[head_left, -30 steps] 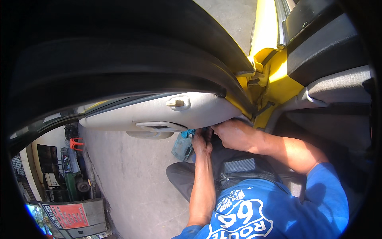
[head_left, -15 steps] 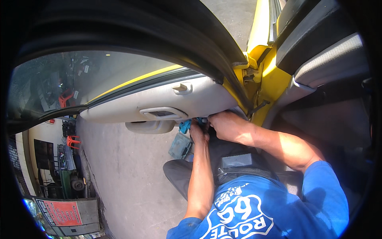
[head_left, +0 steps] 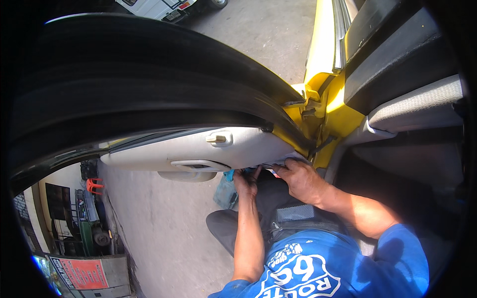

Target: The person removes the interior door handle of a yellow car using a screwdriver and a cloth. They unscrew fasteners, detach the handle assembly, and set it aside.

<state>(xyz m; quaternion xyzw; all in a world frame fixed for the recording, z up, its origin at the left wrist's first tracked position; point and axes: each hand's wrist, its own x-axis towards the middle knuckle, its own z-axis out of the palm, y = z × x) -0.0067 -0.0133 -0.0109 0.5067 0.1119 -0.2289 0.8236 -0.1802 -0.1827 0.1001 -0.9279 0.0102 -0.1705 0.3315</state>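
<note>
An open car door with a light grey inner panel (head_left: 248, 146) stands in front of me. Both hands are at its lower edge, near the hinge end. My left hand (head_left: 245, 183) is closed, palm turned up, under the edge; what it grips is hidden. Bright teal material (head_left: 228, 175) shows right beside its fingers. My right hand (head_left: 302, 180) is closed with its fingertips pinched at the panel's bottom corner. A thin dark piece shows between the two hands, too small to name. The door pull (head_left: 201, 164) and a small handle (head_left: 216, 139) are on the panel.
The black window frame (head_left: 149, 79) arches over the far left. Yellow bodywork (head_left: 330, 99) and the hinge are to the right, with a grey seat (head_left: 417, 107) beyond. A teal case (head_left: 225, 193) lies on the concrete ground (head_left: 174, 223) by my knee. A red chair (head_left: 94, 186) stands farther left.
My view has shifted, so the door frame fills more of the top and a white vehicle shows there. My right hand has turned, its knuckles higher, still at the panel's edge. My left hand stays beneath.
</note>
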